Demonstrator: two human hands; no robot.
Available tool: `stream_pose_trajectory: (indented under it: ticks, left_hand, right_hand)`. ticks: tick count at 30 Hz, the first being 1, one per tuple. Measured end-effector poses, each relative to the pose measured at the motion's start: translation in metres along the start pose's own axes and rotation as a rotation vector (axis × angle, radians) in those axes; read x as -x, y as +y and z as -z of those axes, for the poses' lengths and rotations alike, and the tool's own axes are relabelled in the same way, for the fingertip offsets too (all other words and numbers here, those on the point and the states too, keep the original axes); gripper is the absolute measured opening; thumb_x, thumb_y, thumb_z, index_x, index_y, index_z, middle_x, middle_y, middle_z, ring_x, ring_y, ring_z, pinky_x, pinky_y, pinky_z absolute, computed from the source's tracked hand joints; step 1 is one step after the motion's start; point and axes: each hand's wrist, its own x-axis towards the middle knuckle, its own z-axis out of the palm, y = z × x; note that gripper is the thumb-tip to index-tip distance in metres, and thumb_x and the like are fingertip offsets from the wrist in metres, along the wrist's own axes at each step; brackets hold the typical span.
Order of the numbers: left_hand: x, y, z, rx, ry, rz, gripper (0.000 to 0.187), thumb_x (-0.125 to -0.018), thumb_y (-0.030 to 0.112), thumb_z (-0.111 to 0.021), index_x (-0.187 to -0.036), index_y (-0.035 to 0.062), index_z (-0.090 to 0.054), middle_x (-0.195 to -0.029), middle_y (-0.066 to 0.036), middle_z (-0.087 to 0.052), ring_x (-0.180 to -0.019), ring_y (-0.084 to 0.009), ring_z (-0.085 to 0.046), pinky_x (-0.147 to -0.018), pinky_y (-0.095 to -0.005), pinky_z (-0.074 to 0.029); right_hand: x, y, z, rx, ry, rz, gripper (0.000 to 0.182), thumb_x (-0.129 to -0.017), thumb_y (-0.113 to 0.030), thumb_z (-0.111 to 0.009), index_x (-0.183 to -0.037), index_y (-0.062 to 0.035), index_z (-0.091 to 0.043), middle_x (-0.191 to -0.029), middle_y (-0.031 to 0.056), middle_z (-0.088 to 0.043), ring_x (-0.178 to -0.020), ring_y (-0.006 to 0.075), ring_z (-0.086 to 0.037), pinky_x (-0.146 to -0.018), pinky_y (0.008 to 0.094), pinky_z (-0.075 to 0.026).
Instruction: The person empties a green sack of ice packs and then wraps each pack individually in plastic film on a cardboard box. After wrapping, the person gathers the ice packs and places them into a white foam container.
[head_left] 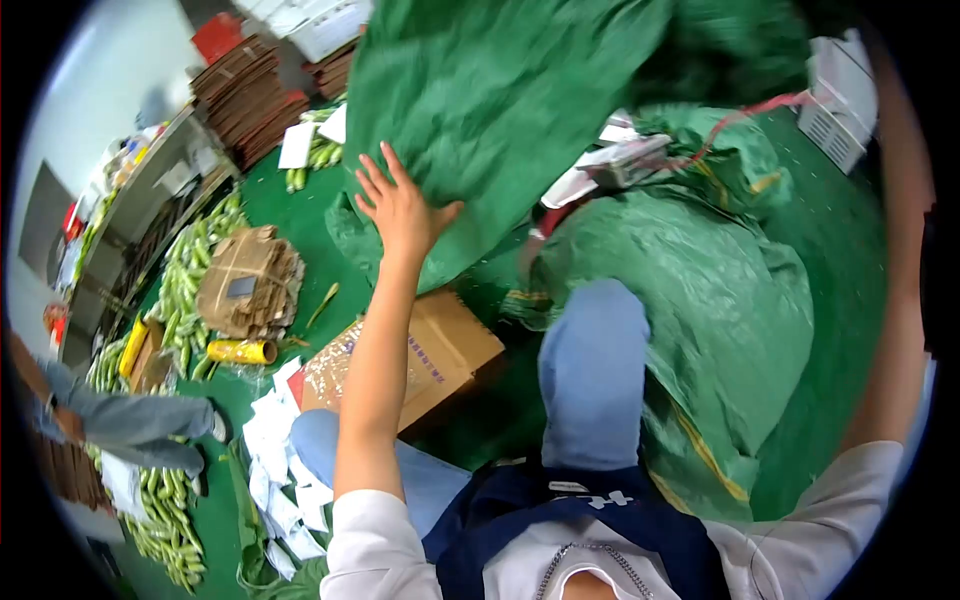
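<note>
My left hand (400, 205) is open, its fingers spread against the lower left part of a large green woven sack (490, 110) that rises in front of me. My right arm stretches up along the right edge of the view; its hand is lost in the dark border. A second green sack (700, 290) lies crumpled by my knee. Between the two sacks are white and grey packages (625, 160), with a pink-red strap (735, 120) running toward a white plastic basket (840, 105). Below my left hand sits a cardboard box (440, 345) with purple print.
White paper sheets (270, 450) litter the floor at left. Beyond are tied flattened cardboard (250, 280), a yellow roll (242, 351) and piles of long green vegetables (165, 520). Another person (130, 415) stands at far left. Stacked cardboard (248, 95) stands at the back.
</note>
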Motion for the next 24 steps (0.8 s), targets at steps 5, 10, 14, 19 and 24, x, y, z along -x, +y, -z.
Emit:
stream_pose_trajectory:
  ticks: [5,10,14,19,24]
  left_hand:
    - [-0.074,0.117,-0.055,0.348,-0.014,-0.170,0.071,-0.072,0.018,-0.072,-0.134,0.0051,-0.039,-0.120,-0.026,-0.052,-0.113,-0.0393,-0.051,-0.093,-0.0492,-0.042]
    - [-0.112,0.208,-0.022,1.128,-0.479,-0.735,0.029,-0.077,-0.001,-0.045,-0.097,-0.0014,-0.066,-0.080,-0.014,-0.068,-0.077,-0.0195,-0.062,-0.076,-0.0320,-0.048]
    - [-0.055,0.251,-0.068,1.006,-0.644,-1.054,0.038,-0.066,-0.006,-0.043,-0.094,-0.0036,-0.068,-0.087,-0.019,-0.069,-0.087,-0.0304,-0.065,-0.089,-0.0349,-0.048]
    - [0.087,0.249,-0.183,0.069,-1.370,-1.155,0.041,-0.069,0.009,-0.054,-0.107,0.0063,-0.069,-0.113,-0.019,-0.064,-0.108,-0.0333,-0.060,-0.095,-0.0389,-0.046]
    - [0.077,0.236,-0.107,0.423,-1.552,-1.146,0.047,-0.079,0.030,-0.069,-0.118,0.0039,-0.061,-0.121,-0.017,-0.060,-0.116,-0.0309,-0.054,-0.099,-0.0355,-0.042]
  right_hand:
    - [0.084,0.039,0.308,0.593,0.022,-0.137,0.016,-0.081,-0.005,-0.055,-0.094,0.0003,-0.062,-0.093,0.0136,-0.065,-0.089,0.0269,-0.062,-0.085,0.0354,-0.048]
    - [0.313,0.004,0.593,1.001,-0.151,-0.487,0.014,-0.082,-0.003,-0.053,-0.091,0.0014,-0.061,-0.092,0.0152,-0.065,-0.088,0.0289,-0.062,-0.086,0.0365,-0.048]
    - [0.543,-0.044,0.662,1.035,-0.394,-0.868,0.013,-0.082,-0.002,-0.051,-0.088,0.0022,-0.061,-0.091,0.0165,-0.064,-0.088,0.0305,-0.061,-0.086,0.0373,-0.047]
    - [0.699,-0.078,0.530,1.181,-1.038,-1.405,0.035,-0.074,-0.004,-0.060,-0.108,-0.0050,-0.056,-0.110,0.0190,-0.055,-0.100,0.0397,-0.055,-0.090,0.0443,-0.046]
    - [0.573,-0.038,0.364,0.663,-0.645,-1.185,0.051,-0.082,-0.011,-0.061,-0.129,-0.0018,-0.046,-0.130,0.0193,-0.048,-0.120,0.0373,-0.046,-0.101,0.0401,-0.040]
